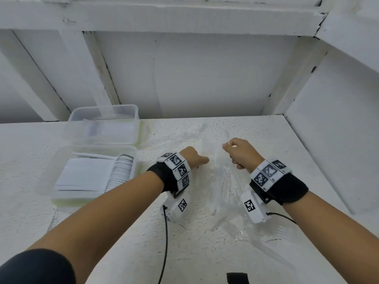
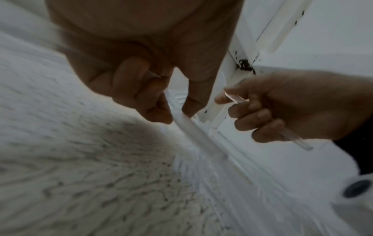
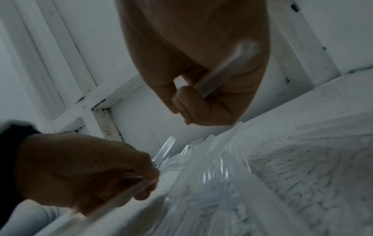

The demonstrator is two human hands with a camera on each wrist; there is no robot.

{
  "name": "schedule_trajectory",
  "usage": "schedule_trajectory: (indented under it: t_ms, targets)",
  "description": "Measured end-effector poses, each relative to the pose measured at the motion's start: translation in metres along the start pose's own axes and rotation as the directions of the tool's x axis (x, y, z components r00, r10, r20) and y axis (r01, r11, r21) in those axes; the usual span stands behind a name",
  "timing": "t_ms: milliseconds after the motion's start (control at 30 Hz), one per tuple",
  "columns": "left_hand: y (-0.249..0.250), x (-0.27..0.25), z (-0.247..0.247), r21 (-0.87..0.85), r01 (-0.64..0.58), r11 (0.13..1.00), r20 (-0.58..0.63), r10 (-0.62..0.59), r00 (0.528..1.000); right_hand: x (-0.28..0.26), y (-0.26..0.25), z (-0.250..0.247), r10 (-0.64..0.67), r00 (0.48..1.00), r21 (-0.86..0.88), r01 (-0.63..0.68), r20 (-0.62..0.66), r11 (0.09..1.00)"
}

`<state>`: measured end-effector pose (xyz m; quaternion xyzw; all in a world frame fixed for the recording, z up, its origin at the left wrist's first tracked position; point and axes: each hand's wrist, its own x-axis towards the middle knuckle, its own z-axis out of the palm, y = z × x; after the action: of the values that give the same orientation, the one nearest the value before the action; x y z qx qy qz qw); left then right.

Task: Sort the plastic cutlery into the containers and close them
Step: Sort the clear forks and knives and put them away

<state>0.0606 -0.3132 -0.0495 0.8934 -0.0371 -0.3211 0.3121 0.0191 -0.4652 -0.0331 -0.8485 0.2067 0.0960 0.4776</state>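
Observation:
A heap of clear plastic cutlery [image 1: 223, 181] lies on the white table, between and under my hands. My left hand [image 1: 194, 158] pinches the handle of one clear piece [image 2: 193, 132] between thumb and forefinger, just above the heap. My right hand [image 1: 235, 152] is curled round another clear piece [image 3: 222, 70], whose upper end [image 1: 226, 136] sticks up past the knuckles. I cannot tell which kind either piece is. Two lidless clear containers stand at the left: the near one [image 1: 136, 160] holds a row of stacked white pieces, and the contents of the far one [image 1: 102, 108] are unclear.
White wall panels rise right behind the table and along its right side. More clear forks [image 1: 184, 132] lie toward the back, beside the far container. A black cable [image 1: 165, 242] hangs from my left wrist, and a small black object [image 1: 238, 278] sits at the front edge.

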Motion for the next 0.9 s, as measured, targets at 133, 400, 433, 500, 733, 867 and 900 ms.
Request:
schedule_trajectory:
  t_ms: [133, 400, 433, 500, 733, 867, 900]
  targets:
    - [-0.014, -0.026, -0.013, -0.151, -0.016, 0.988, -0.010, 0.015, 1.000, 0.005, -0.010, 0.006, -0.089, 0.996, -0.175, 0.083, -0.028, 0.981]
    - [-0.040, -0.051, -0.015, -0.466, 0.040, 0.884, -0.030, -0.061, 0.998, 0.037, -0.037, 0.036, 0.013, 0.999, -0.510, 0.011, 0.043, 0.860]
    - [-0.042, -0.052, -0.015, -0.453, 0.047, 0.890, -0.024, -0.065, 0.998, 0.038, -0.039, 0.040, 0.023, 0.998, -0.548, 0.011, 0.055, 0.837]
    - [-0.046, -0.054, -0.015, -0.438, 0.049, 0.898, -0.027, -0.068, 0.997, 0.038, -0.042, 0.045, 0.028, 0.995, -0.603, 0.033, 0.091, 0.797]
    - [-0.059, -0.053, -0.017, -0.437, 0.049, 0.898, -0.045, -0.077, 0.996, 0.038, -0.040, 0.051, 0.028, 0.994, -0.638, 0.043, 0.101, 0.769]
    - [-0.061, -0.052, -0.017, -0.420, 0.009, 0.908, -0.078, -0.046, 0.996, 0.028, -0.051, 0.039, 0.151, 0.983, -0.385, -0.100, 0.105, 0.918]
    - [-0.059, -0.051, -0.017, -0.429, 0.002, 0.904, -0.082, -0.041, 0.996, 0.026, -0.052, 0.035, 0.186, 0.976, -0.277, -0.149, 0.114, 0.949]
